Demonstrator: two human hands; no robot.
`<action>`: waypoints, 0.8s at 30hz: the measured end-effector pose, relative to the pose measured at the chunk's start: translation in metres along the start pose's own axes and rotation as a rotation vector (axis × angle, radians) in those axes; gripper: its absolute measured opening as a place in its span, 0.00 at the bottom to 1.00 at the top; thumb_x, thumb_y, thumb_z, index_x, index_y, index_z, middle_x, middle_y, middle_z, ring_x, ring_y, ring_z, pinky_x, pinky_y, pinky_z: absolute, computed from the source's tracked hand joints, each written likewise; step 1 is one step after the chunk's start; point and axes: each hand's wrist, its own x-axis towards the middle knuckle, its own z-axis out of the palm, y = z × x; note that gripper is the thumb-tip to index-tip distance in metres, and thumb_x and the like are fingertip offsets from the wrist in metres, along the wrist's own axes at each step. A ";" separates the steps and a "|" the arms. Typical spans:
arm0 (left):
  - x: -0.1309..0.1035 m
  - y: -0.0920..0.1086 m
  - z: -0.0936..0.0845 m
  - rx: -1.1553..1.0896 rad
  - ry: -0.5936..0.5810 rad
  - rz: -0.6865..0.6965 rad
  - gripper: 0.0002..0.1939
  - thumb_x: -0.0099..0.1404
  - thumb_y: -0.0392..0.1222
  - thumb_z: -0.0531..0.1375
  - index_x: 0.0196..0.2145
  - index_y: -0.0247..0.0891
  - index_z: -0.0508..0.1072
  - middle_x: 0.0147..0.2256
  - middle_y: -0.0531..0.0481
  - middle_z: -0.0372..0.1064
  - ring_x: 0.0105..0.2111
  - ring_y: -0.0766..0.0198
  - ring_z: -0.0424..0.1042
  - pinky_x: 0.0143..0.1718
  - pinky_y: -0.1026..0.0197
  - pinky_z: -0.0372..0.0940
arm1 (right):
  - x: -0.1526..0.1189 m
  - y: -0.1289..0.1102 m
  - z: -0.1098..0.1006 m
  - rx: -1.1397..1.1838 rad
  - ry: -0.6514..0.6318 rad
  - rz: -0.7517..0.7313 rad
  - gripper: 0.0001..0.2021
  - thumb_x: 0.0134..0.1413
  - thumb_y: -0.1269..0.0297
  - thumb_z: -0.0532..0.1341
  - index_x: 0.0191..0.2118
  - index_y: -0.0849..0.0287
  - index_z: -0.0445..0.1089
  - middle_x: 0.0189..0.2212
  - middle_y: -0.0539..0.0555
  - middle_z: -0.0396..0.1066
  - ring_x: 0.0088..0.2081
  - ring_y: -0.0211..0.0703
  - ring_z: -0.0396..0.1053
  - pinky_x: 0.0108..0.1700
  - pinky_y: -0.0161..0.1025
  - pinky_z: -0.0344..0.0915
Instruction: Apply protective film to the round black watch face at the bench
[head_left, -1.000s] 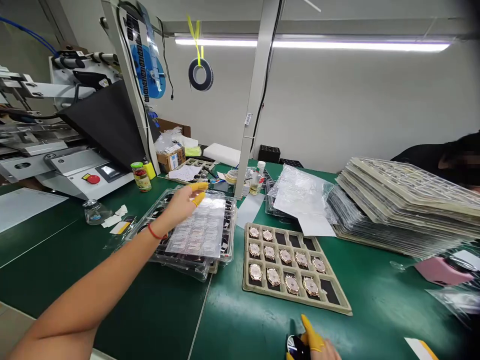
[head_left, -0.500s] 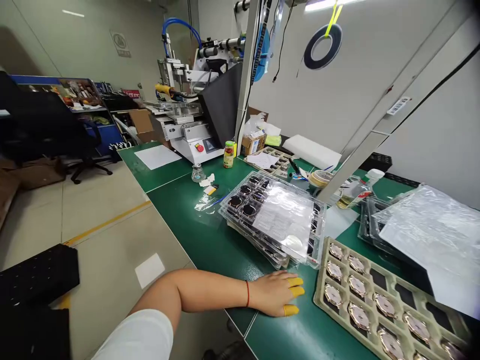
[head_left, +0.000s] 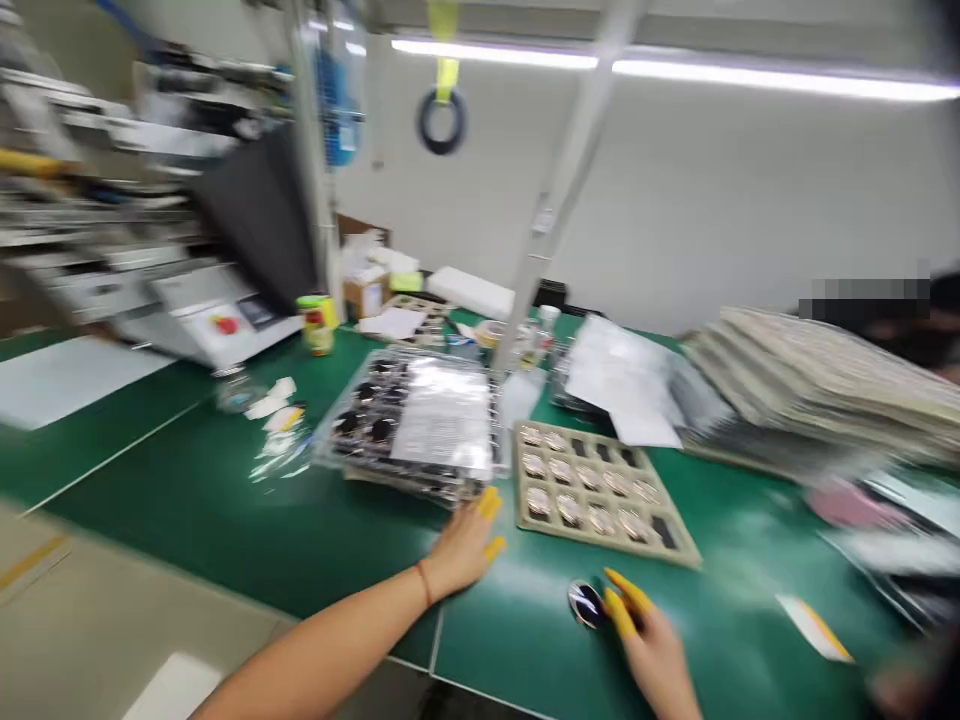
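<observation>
My left hand (head_left: 466,545) rests on the green table with its fingers stretched out, by the near right corner of a stack of clear plastic trays (head_left: 375,440). The stack holds round black discs, with a printed sheet (head_left: 442,415) on top. Yellow finger cots cover some fingertips on both hands. My right hand (head_left: 651,640) is at the lower right, thumb and finger extended beside a round, dark, shiny disc (head_left: 586,604) on the table. Blur hides whether they touch it. Beyond is a beige tray (head_left: 611,548) of round metallic watch parts, some of its compartments showing only dark bottoms.
A tall stack of beige trays (head_left: 817,385) stands at right, near a dark, blurred shape at the edge. A white and yellow strip (head_left: 814,628) lies on the table. At left are a machine (head_left: 217,325), a glass jar (head_left: 235,388) and a green-lidded jar (head_left: 316,325).
The view has swung right. My right hand, the dark disc and the tall tray stack have come into view. My left hand remains on the table near the plastic trays.
</observation>
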 end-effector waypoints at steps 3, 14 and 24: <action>0.014 -0.005 0.013 0.025 0.036 0.005 0.26 0.65 0.42 0.49 0.59 0.31 0.54 0.61 0.33 0.48 0.61 0.48 0.47 0.60 0.44 0.49 | 0.003 0.006 -0.001 0.090 0.161 0.058 0.13 0.59 0.59 0.55 0.47 0.56 0.66 0.48 0.56 0.65 0.44 0.43 0.66 0.44 0.44 0.67; 0.085 -0.038 0.069 0.123 0.390 0.216 0.22 0.62 0.31 0.42 0.54 0.26 0.55 0.59 0.30 0.47 0.62 0.46 0.43 0.59 0.40 0.52 | 0.115 0.074 -0.042 0.182 0.507 0.108 0.17 0.55 0.63 0.52 0.48 0.63 0.67 0.44 0.60 0.70 0.48 0.48 0.65 0.51 0.47 0.61; 0.112 -0.050 0.070 -0.062 0.237 0.000 0.29 0.65 0.46 0.42 0.61 0.32 0.48 0.57 0.36 0.55 0.58 0.46 0.55 0.57 0.41 0.55 | 0.203 0.104 -0.068 0.070 0.268 0.012 0.09 0.52 0.66 0.59 0.39 0.58 0.73 0.40 0.53 0.73 0.43 0.43 0.68 0.49 0.45 0.62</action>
